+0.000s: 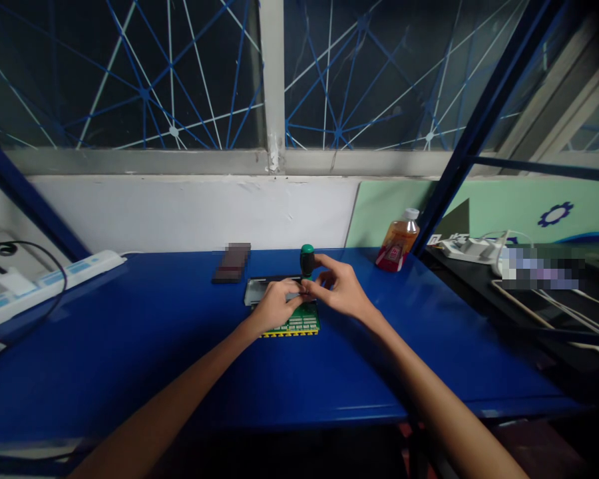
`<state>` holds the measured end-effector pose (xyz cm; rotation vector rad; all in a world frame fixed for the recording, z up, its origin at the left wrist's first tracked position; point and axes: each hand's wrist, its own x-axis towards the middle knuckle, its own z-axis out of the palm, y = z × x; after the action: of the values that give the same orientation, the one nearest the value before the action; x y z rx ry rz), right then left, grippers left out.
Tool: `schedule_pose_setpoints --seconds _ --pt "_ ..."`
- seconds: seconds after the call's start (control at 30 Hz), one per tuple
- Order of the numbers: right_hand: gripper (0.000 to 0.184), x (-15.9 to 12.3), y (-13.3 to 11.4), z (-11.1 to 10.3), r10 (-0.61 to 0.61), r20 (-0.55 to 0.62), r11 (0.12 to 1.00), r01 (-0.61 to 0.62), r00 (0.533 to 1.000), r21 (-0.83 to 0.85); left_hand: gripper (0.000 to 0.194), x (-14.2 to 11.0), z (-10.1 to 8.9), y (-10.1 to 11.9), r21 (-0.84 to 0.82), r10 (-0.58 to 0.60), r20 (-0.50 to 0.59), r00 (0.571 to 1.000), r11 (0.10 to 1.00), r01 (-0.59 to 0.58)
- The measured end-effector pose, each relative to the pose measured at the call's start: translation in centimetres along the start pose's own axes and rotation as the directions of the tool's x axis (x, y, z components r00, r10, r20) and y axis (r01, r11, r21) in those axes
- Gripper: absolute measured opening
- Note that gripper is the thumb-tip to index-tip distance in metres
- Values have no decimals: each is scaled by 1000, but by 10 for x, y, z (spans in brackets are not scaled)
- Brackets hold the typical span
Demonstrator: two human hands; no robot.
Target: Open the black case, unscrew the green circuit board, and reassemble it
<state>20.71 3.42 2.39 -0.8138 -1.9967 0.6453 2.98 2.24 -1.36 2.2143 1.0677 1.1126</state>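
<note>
My right hand (340, 287) holds a screwdriver (307, 261) upright by its black handle with a green top, thumb and fingers around it. Below it lies a green circuit board (304, 324) with rows of pale parts and a yellow front edge. Behind the board, and touching it as far as I can see, is a grey transparent-looking panel (255, 293) with a dark back edge. My left hand (275, 305) rests over both, its fingers closed together near the screwdriver's lower end. The fingers hide the screwdriver's tip and whatever they pinch.
On the blue table (180, 372), a dark flat object (232, 263), partly blurred out, lies behind the panel to the left. A drink bottle (399, 241) stands at the back right. A white power strip (92, 267) runs along the left, and cables (544, 299) lie on the right-hand table.
</note>
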Motion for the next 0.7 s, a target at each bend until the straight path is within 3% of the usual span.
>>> schedule_pose_setpoints --seconds 0.33,0.7 --pt "33 0 8 2 35 27 993 -37 999 116 18 -1 0 0 35 -25 37 999 999 24" --pt "24 2 2 0 -7 -48 994 1 999 -105 9 0 -4 -1 112 14 -48 999 994 -8"
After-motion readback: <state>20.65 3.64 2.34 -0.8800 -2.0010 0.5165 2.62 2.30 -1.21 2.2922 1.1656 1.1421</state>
